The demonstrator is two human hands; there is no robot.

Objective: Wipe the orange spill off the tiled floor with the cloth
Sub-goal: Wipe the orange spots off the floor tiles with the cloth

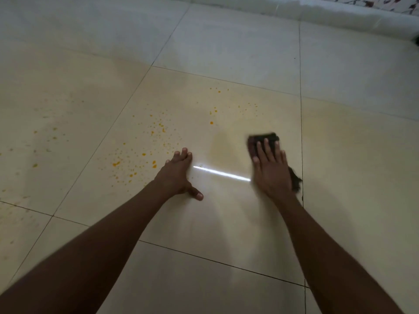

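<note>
- The right hand point(271, 171) lies flat on a dark cloth point(263, 141), fingers straight and spread, pressing it to the tiled floor point(226, 41) rather than curling round it
- The cloth shows beyond the fingertips as a dark, slightly reddish block, and a ragged dark corner of it pokes out by the heel of the hand, close to a grout line point(301, 132) running away from the camera
- The right hand and the cloth are blurred; the rest of the picture is sharper
- The left hand point(179, 175) is planted on the same tile, well to the left of the cloth — fingers straight and held together, thumb stuck out toward the camera, holding nothing
- The orange spill point(158, 130) is a scatter of drops and specks, thickest just left of and beyond the left hand, with a second sprinkle point(215, 109) farther out, beyond the gap between the two hands
- Fainter specks point(45, 137) sit on the next tile to the left
- Between the hands the tile carries a dull yellowish smear point(223, 146) and a bright streak of reflected light point(222, 174)
- A pale ledge point(317, 12) runs along the far edge of the floor — above it, at top right, a patterned surface point(385, 3)
</note>
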